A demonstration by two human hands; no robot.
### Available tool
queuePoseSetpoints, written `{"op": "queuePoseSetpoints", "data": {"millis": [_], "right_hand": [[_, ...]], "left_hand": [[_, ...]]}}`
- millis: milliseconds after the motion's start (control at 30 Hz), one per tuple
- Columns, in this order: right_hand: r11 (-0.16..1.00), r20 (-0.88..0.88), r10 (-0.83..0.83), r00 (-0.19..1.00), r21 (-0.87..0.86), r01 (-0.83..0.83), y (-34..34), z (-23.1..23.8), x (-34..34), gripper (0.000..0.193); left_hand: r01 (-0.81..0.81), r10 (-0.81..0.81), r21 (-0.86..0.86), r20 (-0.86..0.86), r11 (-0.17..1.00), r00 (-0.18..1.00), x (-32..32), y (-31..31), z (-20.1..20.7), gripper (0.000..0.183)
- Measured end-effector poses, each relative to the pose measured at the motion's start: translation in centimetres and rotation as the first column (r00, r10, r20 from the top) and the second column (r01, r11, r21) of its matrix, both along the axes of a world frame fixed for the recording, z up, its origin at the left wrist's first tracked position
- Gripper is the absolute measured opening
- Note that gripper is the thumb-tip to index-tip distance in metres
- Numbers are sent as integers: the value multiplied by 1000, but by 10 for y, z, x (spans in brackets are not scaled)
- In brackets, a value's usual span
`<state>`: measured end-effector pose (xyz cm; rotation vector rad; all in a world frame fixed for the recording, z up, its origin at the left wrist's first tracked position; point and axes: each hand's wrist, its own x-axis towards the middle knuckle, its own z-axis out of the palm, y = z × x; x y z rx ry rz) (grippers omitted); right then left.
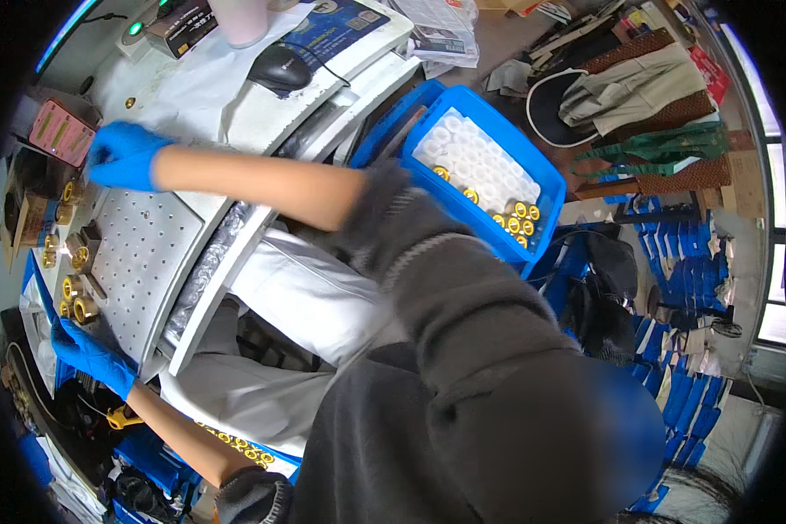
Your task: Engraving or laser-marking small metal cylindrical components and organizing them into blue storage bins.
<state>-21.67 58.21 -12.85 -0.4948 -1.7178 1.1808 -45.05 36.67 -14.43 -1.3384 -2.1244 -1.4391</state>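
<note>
My right hand [127, 157], in a blue glove, is at the upper left above the worktop, beside a pink box [61, 132]. Its fingers look curled, and whatever they may hold is hidden. Lower down, my left hand [93, 356], also in a blue glove, reaches to the edge of a perforated metal plate [144, 253], with fingers stretched toward brass ring fittings [85, 308]. More brass fittings [79, 258] stand in a row along the plate's far side, some by small metal blocks [90, 236].
A blue crate [546, 175] holds white plastic tubes or caps with several brass fittings on them. More brass fittings [236, 443] lie in a tray beneath my left forearm. A black mouse [280, 69], cup [239, 19] and white sheet [188, 92] are on the desk; blue bins [686, 262] stand behind.
</note>
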Motion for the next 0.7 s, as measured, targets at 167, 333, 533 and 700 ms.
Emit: {"op": "queuePoseSetpoints", "data": {"millis": [167, 333, 533, 700], "right_hand": [[895, 333, -427, 840, 21, 446, -79, -19, 275, 36], [811, 877, -383, 291, 168, 561, -155, -89, 503, 20], [868, 903, -24, 429, -193, 457, -181, -81, 512, 31], [983, 940, 89, 329, -136, 122, -146, -92, 515, 30]], "left_hand": [[-2, -4, 75, 83, 997, 997, -8, -2, 4, 39], [24, -34, 110, 90, 994, 995, -44, 7, -17, 37], [-10, 3, 105, 69, 994, 998, -34, 4, -16, 37], [-17, 6, 96, 110, 995, 994, -18, -2, -9, 37]]}}
